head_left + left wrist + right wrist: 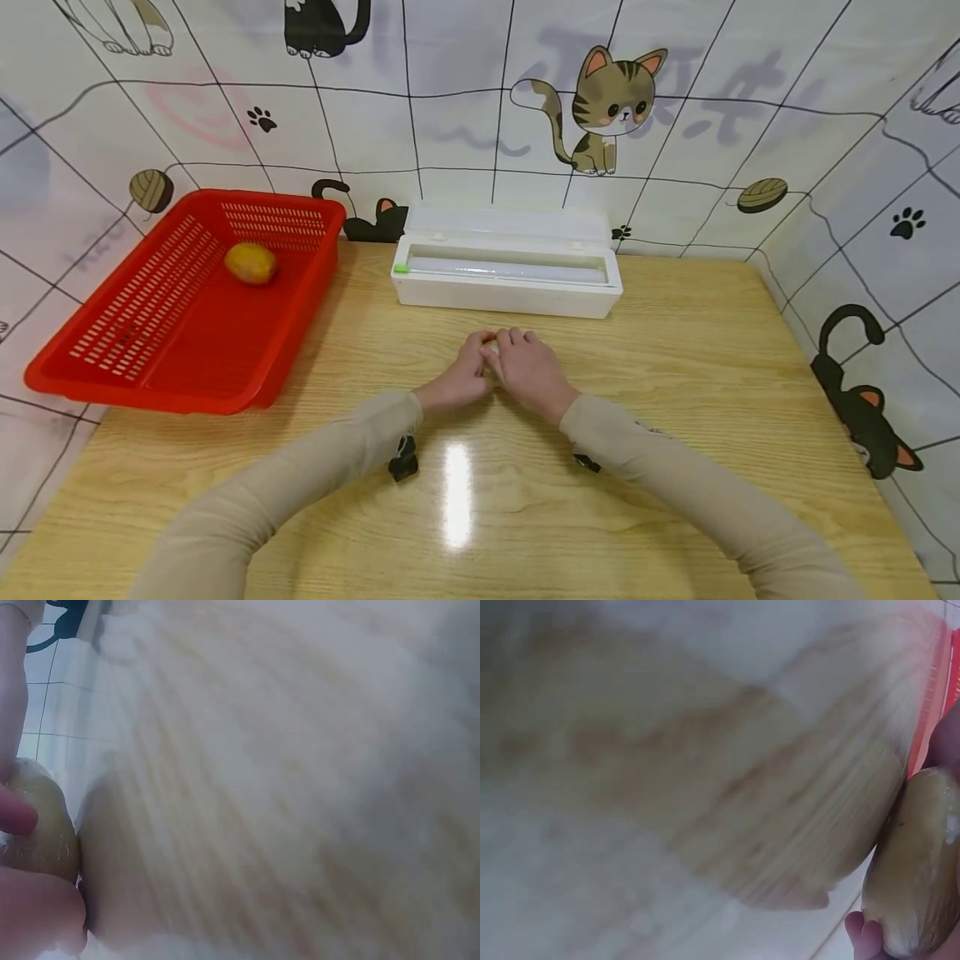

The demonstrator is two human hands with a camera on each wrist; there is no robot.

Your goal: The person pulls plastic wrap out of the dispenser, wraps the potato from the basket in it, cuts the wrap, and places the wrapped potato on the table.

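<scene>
Both hands meet over the middle of the table, in front of the white box. My left hand [467, 375] and right hand [528, 371] grip one oval, yellow-brown potato [913, 862] between them. Clear cling film covers it, shiny and wrinkled in both wrist views. In the head view the fingers hide nearly all of it. The left wrist view shows the potato [49, 825] at the left edge, a fingertip pressed on its side. In the right wrist view, fingertips [866, 937] curl under its lower end.
A white cling film dispenser [510, 298] stands behind the hands, lid raised, a film roll inside and a green slider at its left end. At left, a red plastic basket [225, 400] holds another yellow potato [251, 263]. A cat-patterned cloth [450, 125] borders the table.
</scene>
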